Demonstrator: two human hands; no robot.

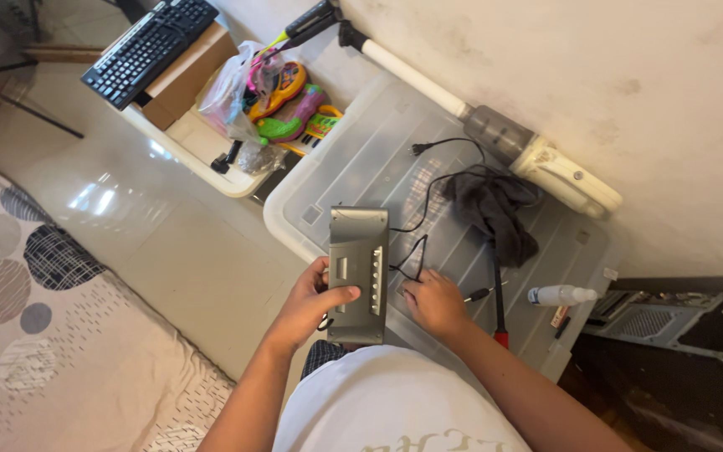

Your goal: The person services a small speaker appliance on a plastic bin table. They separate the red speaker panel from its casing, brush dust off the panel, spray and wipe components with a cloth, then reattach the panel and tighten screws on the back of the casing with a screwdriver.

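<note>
- Both hands are working over a clear storage bin lid [361,159]; left hand [311,303] is gripping the grey device [358,274], thumb across its face
- right hand [433,301] is pressing down beside it, seemingly pinching the black cord [433,180]; dark cloth [495,209] is lying behind

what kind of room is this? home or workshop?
Most likely a room in a home, not a workshop: a mattress with a circle-pattern sheet lies on the tiled floor, a bin holds plastic toys, and the person works on a small grey device on a storage-box lid.
</note>
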